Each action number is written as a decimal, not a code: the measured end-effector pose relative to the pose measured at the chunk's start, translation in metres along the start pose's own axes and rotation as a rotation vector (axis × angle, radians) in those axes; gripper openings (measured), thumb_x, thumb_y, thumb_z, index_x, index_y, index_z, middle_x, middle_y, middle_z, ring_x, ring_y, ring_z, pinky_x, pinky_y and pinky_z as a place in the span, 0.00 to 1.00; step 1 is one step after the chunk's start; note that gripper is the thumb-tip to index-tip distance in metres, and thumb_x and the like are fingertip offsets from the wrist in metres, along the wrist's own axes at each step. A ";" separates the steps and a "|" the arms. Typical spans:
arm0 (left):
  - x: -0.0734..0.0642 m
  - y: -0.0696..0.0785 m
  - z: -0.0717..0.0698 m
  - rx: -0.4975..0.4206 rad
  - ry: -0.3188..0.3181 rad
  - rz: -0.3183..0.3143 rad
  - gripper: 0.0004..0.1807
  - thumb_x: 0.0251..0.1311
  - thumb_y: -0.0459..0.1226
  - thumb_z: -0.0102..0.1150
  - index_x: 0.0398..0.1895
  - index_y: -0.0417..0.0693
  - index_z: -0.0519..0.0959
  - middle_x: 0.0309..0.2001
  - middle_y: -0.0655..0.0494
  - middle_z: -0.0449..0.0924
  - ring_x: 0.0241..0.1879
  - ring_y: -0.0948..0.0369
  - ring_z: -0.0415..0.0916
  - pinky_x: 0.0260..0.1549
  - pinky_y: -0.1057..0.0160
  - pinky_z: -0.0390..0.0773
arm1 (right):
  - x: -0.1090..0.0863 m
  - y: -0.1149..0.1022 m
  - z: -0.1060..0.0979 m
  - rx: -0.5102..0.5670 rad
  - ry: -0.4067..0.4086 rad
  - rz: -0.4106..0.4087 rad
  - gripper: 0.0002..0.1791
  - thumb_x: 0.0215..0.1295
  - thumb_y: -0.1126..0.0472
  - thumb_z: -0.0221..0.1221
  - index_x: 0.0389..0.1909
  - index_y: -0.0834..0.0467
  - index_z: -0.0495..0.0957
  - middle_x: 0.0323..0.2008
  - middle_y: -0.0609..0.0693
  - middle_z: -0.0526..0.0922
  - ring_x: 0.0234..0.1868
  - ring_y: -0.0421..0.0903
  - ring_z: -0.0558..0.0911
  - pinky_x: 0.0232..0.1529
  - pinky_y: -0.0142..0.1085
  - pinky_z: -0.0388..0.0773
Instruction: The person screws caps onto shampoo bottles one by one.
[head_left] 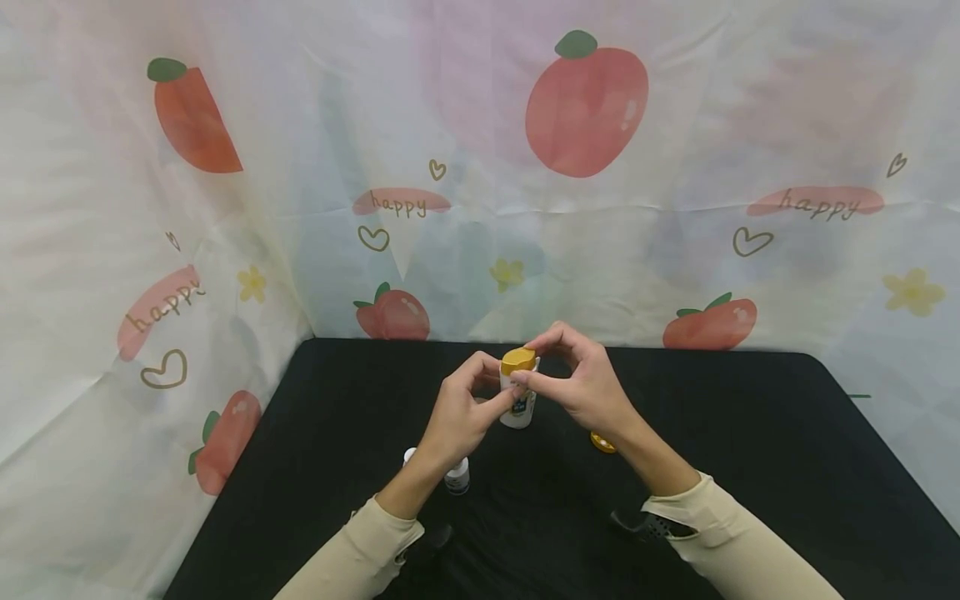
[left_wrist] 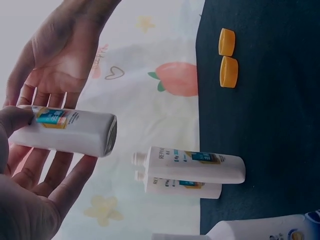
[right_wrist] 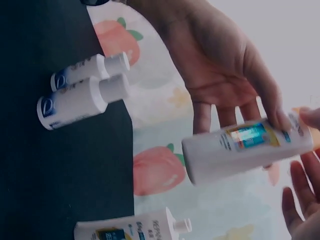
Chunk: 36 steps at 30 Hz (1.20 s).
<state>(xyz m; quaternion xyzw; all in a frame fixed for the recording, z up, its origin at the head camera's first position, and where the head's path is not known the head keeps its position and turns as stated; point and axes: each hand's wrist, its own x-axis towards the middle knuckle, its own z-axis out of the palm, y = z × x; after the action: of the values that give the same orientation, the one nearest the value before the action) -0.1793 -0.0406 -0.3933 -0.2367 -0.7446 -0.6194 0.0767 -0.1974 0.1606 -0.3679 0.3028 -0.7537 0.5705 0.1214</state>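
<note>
A white bottle [left_wrist: 75, 132] with a teal and yellow label is held up between both hands. My left hand [head_left: 465, 408] grips its body, thumb on the front and fingers spread behind. On its top sits a yellow cap [head_left: 517, 360], which my right hand [head_left: 585, 383] pinches between thumb and fingers. The bottle tilts a little in the right wrist view. Behind it on the table stand two similar white bottles [left_wrist: 195, 165], capless, their narrow necks showing.
Two loose yellow caps [left_wrist: 228, 71] lie on the black table [head_left: 360, 400] at the right. Two small white bottles with white caps [right_wrist: 72, 102] stand at the left, partly covered by my left forearm in the head view. A printed curtain [head_left: 480, 108] hangs behind.
</note>
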 end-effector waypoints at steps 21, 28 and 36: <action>0.003 0.002 0.000 0.048 0.002 0.025 0.11 0.62 0.39 0.71 0.43 0.50 0.79 0.42 0.58 0.83 0.43 0.63 0.83 0.42 0.56 0.85 | 0.001 -0.002 -0.003 0.025 -0.005 -0.032 0.15 0.59 0.72 0.70 0.45 0.57 0.83 0.41 0.52 0.82 0.46 0.46 0.81 0.56 0.37 0.77; 0.002 0.001 -0.004 0.028 -0.039 0.014 0.12 0.63 0.39 0.70 0.44 0.49 0.78 0.43 0.57 0.83 0.44 0.62 0.83 0.47 0.54 0.82 | 0.003 -0.004 -0.008 -0.058 -0.116 0.038 0.16 0.65 0.65 0.68 0.52 0.50 0.82 0.49 0.44 0.83 0.55 0.43 0.79 0.61 0.41 0.73; 0.001 0.000 -0.004 0.037 -0.053 0.025 0.11 0.63 0.37 0.70 0.44 0.48 0.78 0.43 0.54 0.83 0.42 0.60 0.83 0.44 0.59 0.83 | -0.001 -0.006 -0.005 -0.051 -0.070 0.003 0.15 0.62 0.69 0.69 0.48 0.53 0.83 0.46 0.47 0.84 0.50 0.44 0.81 0.59 0.35 0.75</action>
<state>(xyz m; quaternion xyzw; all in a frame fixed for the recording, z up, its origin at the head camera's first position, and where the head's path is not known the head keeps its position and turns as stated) -0.1807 -0.0440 -0.3917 -0.2609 -0.7546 -0.5981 0.0693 -0.1942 0.1644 -0.3622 0.3182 -0.7724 0.5402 0.1015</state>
